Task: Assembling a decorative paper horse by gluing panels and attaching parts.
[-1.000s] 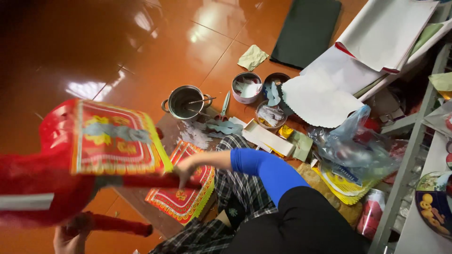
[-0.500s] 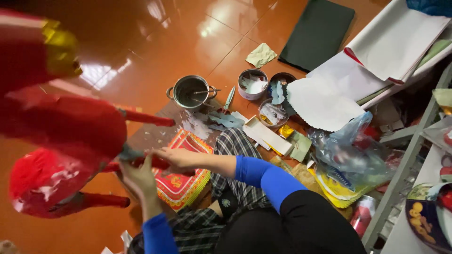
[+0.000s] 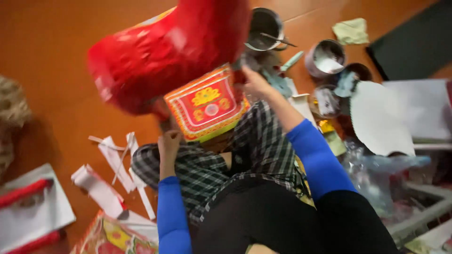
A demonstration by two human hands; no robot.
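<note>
Glossy orange floor (image 3: 52, 56) spreads under a seated person in checked trousers, with white paper scraps (image 3: 110, 164) strewn to one side. Both hands lift a big red paper figure (image 3: 165, 51) above the lap, a red-and-yellow patterned panel (image 3: 207, 106) hanging beneath it. The left hand (image 3: 168, 143) closes its grip near the panel's lower edge; the right hand (image 3: 254, 82) clasps the figure's underside. A steel pot (image 3: 264, 29) and paste tins (image 3: 325, 59) stand just beyond.
</note>
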